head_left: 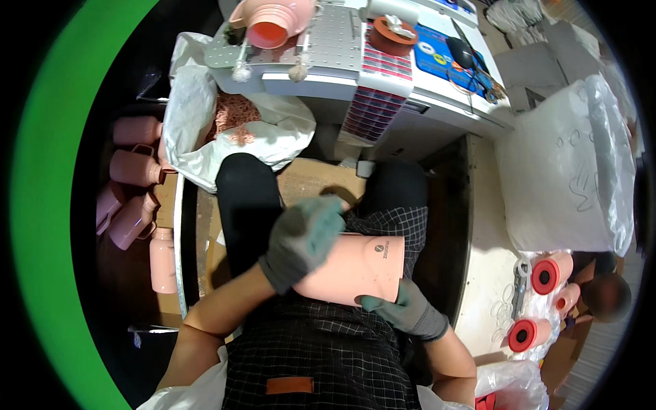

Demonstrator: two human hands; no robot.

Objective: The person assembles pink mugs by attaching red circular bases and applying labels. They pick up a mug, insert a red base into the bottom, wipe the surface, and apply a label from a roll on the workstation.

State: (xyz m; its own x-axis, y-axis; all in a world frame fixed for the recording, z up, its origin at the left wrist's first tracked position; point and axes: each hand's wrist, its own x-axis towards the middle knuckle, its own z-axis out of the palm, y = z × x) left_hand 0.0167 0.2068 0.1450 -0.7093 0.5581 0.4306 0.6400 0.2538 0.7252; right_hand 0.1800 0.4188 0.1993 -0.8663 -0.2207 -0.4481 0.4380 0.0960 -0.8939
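A pink tumbler (pixel 352 270) with a small dark logo lies sideways above my lap, its base to the right. Gloved in grey and green, my right hand (pixel 408 311) grips the base end, thumb on the near side. My left hand (pixel 304 242), in the same kind of glove, is over the tumbler's other end and covers it. Its fingers are curled and slightly blurred, reaching past the far side. Whatever they may hold is hidden. A dark, checked apron (pixel 307 355) lies beneath the tumbler.
Pink bottles (pixel 162 260) lie at the left. A white sack (pixel 191 130) holds pink scraps. Ahead, a worktable (pixel 314 82) carries a pink jug (pixel 270 24), a sticker strip (pixel 376 113) and a blue mat (pixel 437 58). Red-ended pink cups (pixel 529 335) and a plastic-wrapped bundle (pixel 560 171) stand right, near a person (pixel 605 297).
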